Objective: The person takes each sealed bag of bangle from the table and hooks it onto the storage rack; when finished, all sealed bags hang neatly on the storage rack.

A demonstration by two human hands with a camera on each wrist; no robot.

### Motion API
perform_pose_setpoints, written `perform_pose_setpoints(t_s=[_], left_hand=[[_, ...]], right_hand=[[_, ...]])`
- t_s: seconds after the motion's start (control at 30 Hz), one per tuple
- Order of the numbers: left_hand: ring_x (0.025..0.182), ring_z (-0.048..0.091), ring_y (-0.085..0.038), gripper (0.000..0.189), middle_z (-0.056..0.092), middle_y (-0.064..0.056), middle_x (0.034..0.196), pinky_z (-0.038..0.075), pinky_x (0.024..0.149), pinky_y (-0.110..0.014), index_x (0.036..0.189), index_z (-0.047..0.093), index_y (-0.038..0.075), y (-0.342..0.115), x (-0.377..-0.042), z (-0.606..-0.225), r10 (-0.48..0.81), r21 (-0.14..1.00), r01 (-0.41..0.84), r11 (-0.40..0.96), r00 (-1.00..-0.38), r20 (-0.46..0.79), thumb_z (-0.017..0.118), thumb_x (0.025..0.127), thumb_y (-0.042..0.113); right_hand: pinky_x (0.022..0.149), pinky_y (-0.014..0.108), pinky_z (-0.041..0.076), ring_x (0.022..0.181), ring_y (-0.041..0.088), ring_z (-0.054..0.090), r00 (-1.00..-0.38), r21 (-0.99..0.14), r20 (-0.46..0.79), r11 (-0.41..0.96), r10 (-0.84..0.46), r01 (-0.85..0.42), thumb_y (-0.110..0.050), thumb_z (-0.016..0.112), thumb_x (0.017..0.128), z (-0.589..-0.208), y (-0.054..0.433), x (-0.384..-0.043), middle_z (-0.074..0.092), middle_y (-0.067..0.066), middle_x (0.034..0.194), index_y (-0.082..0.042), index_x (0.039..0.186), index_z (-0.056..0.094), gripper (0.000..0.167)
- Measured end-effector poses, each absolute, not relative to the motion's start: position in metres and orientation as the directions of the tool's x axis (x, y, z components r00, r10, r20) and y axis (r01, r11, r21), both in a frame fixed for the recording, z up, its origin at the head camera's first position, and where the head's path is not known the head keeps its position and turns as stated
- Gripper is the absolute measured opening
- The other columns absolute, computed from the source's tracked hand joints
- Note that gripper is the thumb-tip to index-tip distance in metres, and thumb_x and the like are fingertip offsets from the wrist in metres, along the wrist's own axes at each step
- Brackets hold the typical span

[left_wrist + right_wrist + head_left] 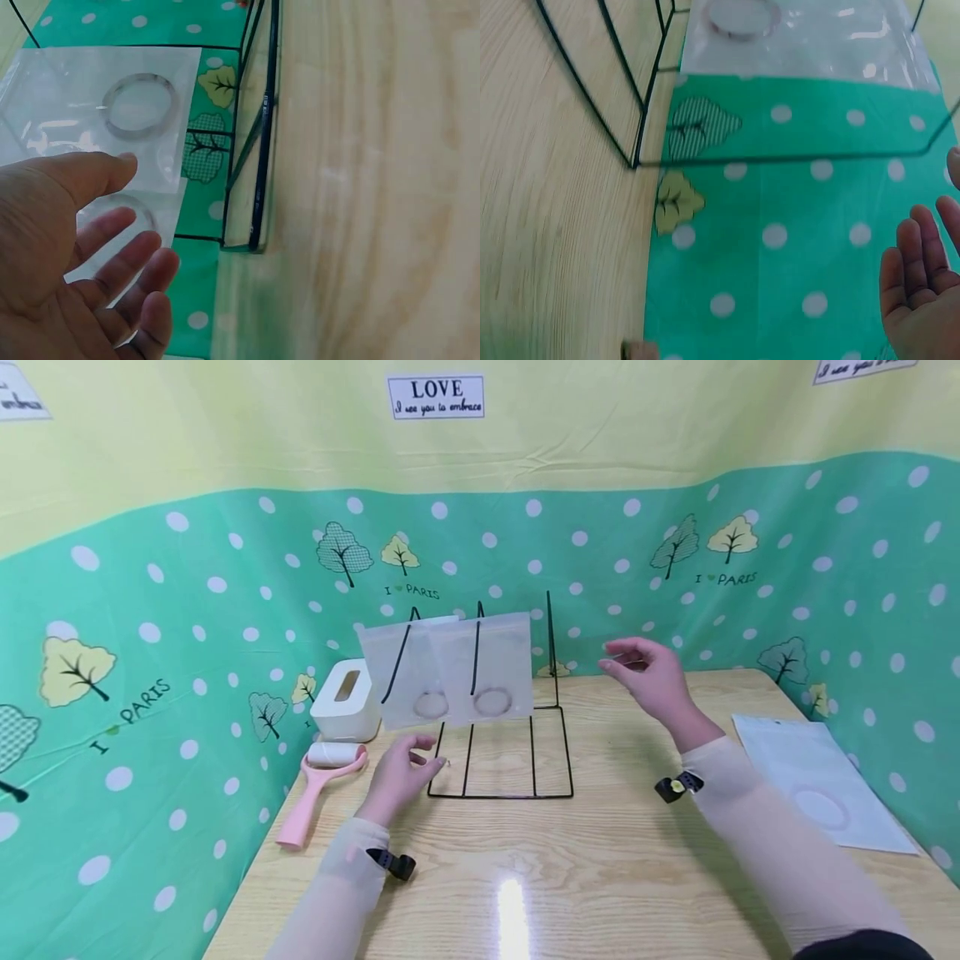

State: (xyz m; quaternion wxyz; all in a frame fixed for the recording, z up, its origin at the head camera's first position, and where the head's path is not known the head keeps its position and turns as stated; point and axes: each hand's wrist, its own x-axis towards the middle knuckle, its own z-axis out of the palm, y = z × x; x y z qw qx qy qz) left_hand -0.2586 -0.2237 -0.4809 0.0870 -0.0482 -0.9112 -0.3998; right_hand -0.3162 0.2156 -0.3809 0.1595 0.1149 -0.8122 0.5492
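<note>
Rack, black wire: left pouch and middle pouch hang on it, right prong bare. Left hand empty, fingers loosely bent, near rack base. Right hand also empty, fingers relaxed, apart from rack. Third pouch flat on table, far right. Step looks like hanging pouches; next move probably calls for lifting the third by its top edge onto the bare prong.

In front of you, a pale wood-grain table carries a black wire rack. On your left stands a white slotted box, with a pink-handled roller just before it; on your right lies a flat white packet.
</note>
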Motion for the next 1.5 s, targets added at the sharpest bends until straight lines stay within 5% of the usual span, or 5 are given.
perform_pose_setpoints(t_s=[0.57,0.83,1.5], left_hand=[[0.111,0.066,-0.026,0.053,0.065,-0.003,0.127,0.053,0.095,-0.049,0.133,0.068,0.013,-0.238,-0.243,-0.502,0.067,0.671,0.125,0.731,-0.991,0.113,0.087,0.088,0.032],[0.105,0.063,-0.024,0.059,0.064,-0.005,0.12,0.053,0.091,-0.047,0.136,0.066,0.01,-0.24,-0.246,-0.511,0.095,0.633,0.153,0.759,-0.988,0.125,0.088,0.086,0.033],[0.09,0.054,-0.016,0.062,0.06,-0.001,0.109,0.048,0.08,-0.038,0.134,0.067,0.008,-0.242,-0.247,-0.52,0.131,0.579,0.179,0.795,-0.984,0.124,0.091,0.083,0.035]], right_hand=[[0.075,0.015,0.048,0.105,0.01,0.057,-0.928,-0.81,0.333,0.554,0.164,-0.193,-0.054,0.07,0.097,-0.403,0.32,-0.297,0.064,0.007,0.129,-0.013,0.138,0.067,0.058],[0.071,0.015,0.048,0.102,0.004,0.054,-0.934,-0.817,0.276,0.567,0.229,-0.102,-0.055,0.071,0.095,-0.417,0.363,-0.3,0.062,-0.005,0.123,-0.013,0.14,0.065,0.062],[0.071,0.014,0.048,0.099,-0.001,0.05,-0.956,-0.8,0.123,0.596,0.266,0.063,-0.066,0.068,0.092,-0.446,0.443,-0.301,0.057,-0.004,0.128,-0.011,0.144,0.058,0.076]])
